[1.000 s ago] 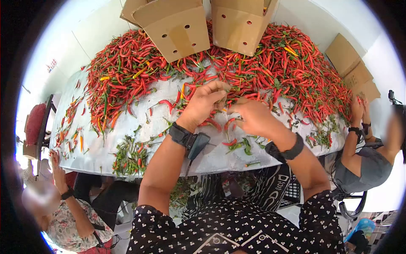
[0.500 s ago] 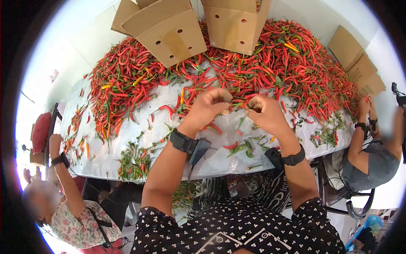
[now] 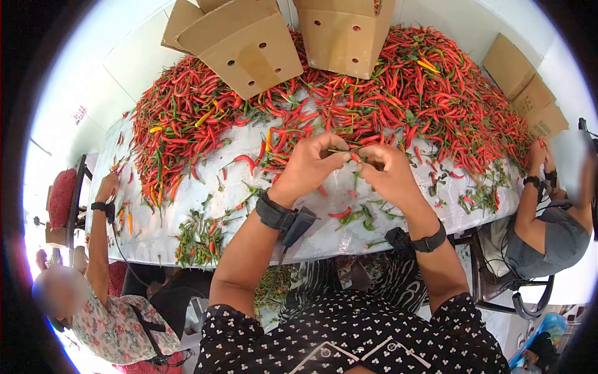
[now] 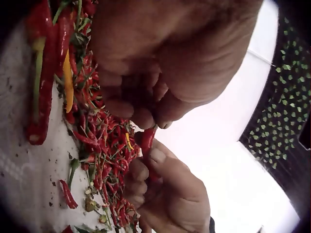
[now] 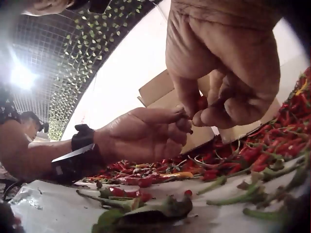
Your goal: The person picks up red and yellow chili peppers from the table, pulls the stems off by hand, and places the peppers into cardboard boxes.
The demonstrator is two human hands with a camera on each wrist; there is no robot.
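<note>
Both hands work above the near edge of the white-covered table point(image 3: 156, 224), in front of the large heap of red chili peppers point(image 3: 386, 93). The left hand point(image 3: 309, 165) and the right hand point(image 3: 389, 171) meet fingertip to fingertip over the cloth. Between them they pinch one small, slender red chili pepper point(image 4: 147, 141); the head view shows its thin green stem point(image 3: 341, 151) running across the gap between the two hands.

Hand state: the left hand's fingers are curled, thumb and fingertips closed on the stem end. The right hand's fingers are likewise curled and pinch the red body of the pepper point(image 5: 201, 103).

Handling judgement: the pepper is very light, its skin smooth and probably somewhat slick. The pod is pliant and likely to bruise or split under hard pressure, so a firm fingertip pinch on the body close to the cap is the suitable hold. The stem is thin, fairly stiff, and best taken just beside its join with the pod.

Surroundings: loose green stems and leaf scraps point(image 3: 199, 240) lie on the cloth to the left of the hands. Two perforated brown cardboard boxes point(image 3: 249, 43) stand tilted on the far side of the heap. Other seated persons work at the left and right ends of the table.
</note>
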